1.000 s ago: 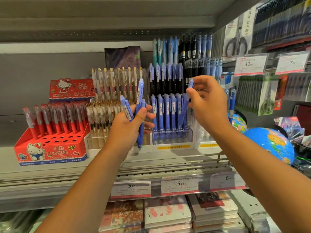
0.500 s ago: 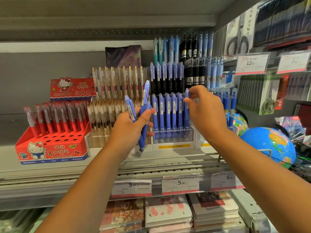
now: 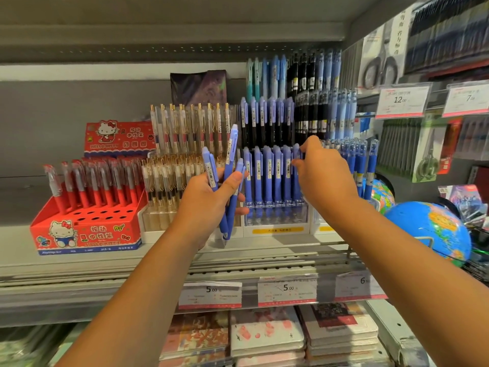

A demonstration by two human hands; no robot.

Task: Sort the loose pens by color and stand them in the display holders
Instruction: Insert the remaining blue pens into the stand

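Several loose blue pens (image 3: 229,165) sit bunched in the left hand (image 3: 206,205), fingers curled round them. The right hand (image 3: 324,178) pinches the top of one blue pen (image 3: 295,186) standing at the right end of the front row in the clear holder (image 3: 275,217) on the shelf (image 3: 21,246).

A grey metal shop shelf (image 3: 79,263) under another shelf (image 3: 158,30), with price tags (image 3: 287,290).

The right hand (image 3: 325,178) hides most of the blue pen (image 3: 296,152) it pinches.
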